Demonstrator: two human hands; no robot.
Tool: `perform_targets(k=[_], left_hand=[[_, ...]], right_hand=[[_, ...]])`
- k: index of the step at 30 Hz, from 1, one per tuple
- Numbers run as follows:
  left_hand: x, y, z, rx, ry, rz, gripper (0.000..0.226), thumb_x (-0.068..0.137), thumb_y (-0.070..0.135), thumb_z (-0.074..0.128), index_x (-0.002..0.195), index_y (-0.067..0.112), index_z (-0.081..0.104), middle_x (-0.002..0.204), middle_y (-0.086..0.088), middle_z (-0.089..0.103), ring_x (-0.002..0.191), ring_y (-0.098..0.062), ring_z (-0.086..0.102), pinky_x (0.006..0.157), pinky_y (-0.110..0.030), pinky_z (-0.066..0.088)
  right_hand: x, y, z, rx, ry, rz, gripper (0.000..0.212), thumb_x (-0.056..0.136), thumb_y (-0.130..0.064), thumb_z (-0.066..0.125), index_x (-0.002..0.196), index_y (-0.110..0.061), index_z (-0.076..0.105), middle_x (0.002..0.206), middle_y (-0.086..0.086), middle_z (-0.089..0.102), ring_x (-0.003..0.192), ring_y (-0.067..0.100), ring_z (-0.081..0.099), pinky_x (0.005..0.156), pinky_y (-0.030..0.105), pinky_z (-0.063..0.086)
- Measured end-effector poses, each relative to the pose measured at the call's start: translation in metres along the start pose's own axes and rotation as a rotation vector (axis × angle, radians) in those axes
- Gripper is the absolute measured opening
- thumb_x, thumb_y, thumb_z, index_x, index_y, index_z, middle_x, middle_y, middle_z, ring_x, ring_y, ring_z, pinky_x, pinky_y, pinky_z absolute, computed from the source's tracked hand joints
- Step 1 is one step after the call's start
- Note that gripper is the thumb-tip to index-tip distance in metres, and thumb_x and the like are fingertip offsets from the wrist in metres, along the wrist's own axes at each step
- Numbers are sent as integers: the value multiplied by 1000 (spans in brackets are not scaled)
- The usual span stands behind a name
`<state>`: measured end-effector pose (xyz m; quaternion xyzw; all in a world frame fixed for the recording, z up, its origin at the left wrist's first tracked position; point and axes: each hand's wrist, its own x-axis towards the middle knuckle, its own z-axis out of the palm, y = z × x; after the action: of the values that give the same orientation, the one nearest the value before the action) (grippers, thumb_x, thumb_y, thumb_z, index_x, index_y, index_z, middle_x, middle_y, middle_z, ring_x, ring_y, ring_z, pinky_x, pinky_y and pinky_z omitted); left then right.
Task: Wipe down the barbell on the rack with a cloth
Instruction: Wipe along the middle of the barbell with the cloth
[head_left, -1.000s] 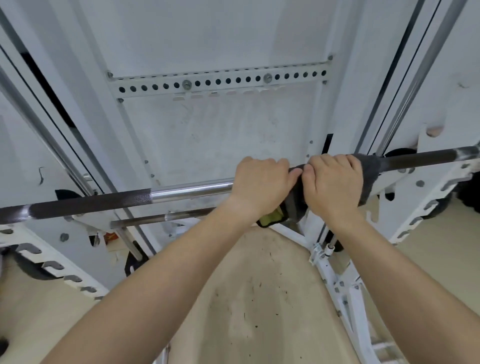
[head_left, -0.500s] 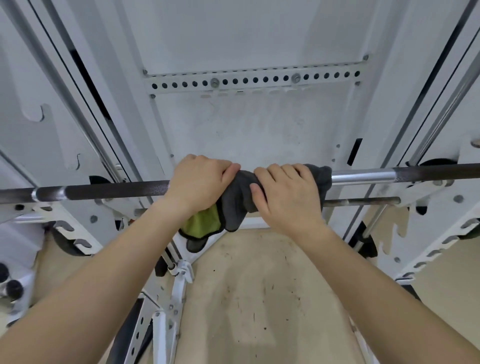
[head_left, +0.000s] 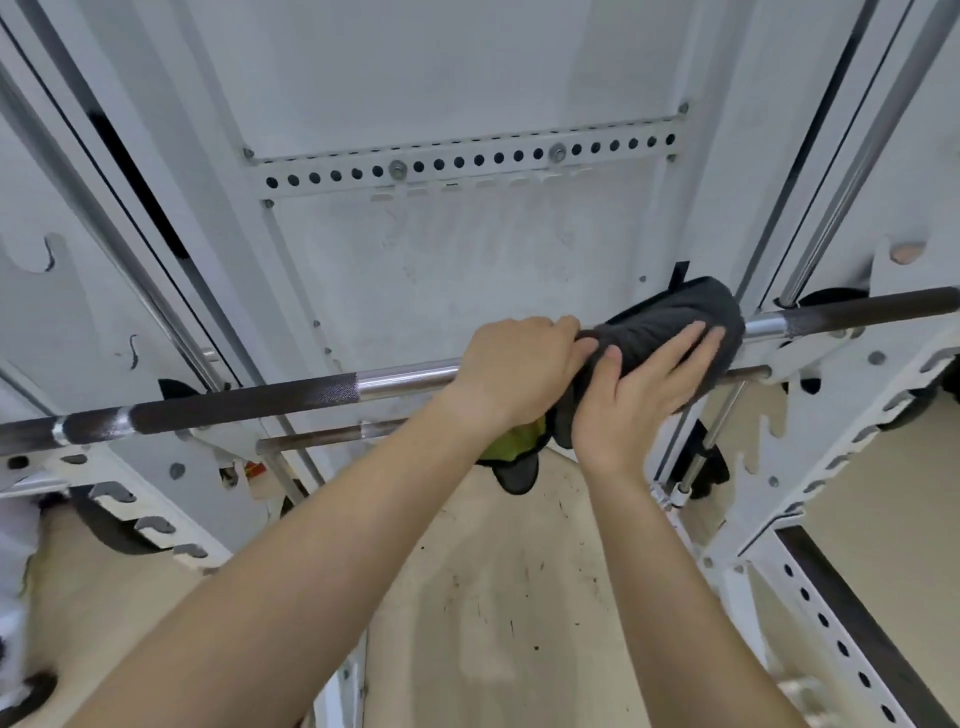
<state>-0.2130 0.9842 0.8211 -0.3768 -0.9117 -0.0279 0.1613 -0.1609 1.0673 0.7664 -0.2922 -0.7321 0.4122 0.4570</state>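
Our right hand (head_left: 644, 395), curled before, now flat on cloth (head_left: 675, 319), cloth shifted right along barbell (head_left: 249, 402), our left hand (head_left: 519, 369) clamped on barbell, rack guide rod (head_left: 852, 171) just beyond cloth.

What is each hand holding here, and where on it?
Left hand grips the cloth at its left end, around the barbell; right hand presses flat on it, gripping nothing.

White rack (head_left: 810, 364), barbell (head_left: 234, 402) resting across it
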Motion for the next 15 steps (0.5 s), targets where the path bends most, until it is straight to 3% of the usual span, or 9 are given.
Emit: perform_targets(k=[3, 5, 7, 10, 15], left_hand=[[-10, -13, 2, 46, 31, 34, 41, 105, 48, 28, 105, 17, 56, 100, -4, 65, 86, -32, 65, 61, -37, 42], [-19, -24, 2, 86, 55, 49, 42, 105, 47, 28, 109, 17, 57, 102, -3, 64, 86, -30, 65, 58, -35, 37], [-32, -39, 3, 90, 53, 54, 47, 104, 48, 24, 112, 17, 59, 102, -3, 63, 85, -29, 64, 56, -35, 37], [-56, -74, 1, 65, 85, 52, 57, 101, 52, 16, 111, 20, 61, 96, -1, 65, 78, -29, 65, 54, -36, 46], [-92, -124, -13, 9, 47, -37, 61, 96, 57, 9, 114, 27, 60, 105, 4, 67, 89, -27, 67, 67, -40, 53]], right_hand=[[-9, -33, 0, 344, -19, 369, 79, 99, -16, 49, 157, -11, -5, 165, 5, -8, 151, 18, 2, 121, 32, 15], [-12, -47, 1, 600, -54, 586, 70, 98, -16, 51, 156, -20, 10, 159, 5, 19, 145, 21, 25, 117, 37, 28], [-18, -55, 5, 867, -123, 792, 41, 95, -15, 54, 132, -18, 36, 135, 10, 50, 123, 27, 53, 103, 45, 48], [-44, -70, 14, 1024, -253, 978, 26, 99, -14, 53, 124, -8, 50, 113, 13, 63, 96, 22, 65, 74, 34, 54], [-79, -98, 29, 1149, -400, 1157, 33, 100, -19, 53, 131, -7, 53, 118, 17, 66, 101, 24, 66, 82, 35, 56]])
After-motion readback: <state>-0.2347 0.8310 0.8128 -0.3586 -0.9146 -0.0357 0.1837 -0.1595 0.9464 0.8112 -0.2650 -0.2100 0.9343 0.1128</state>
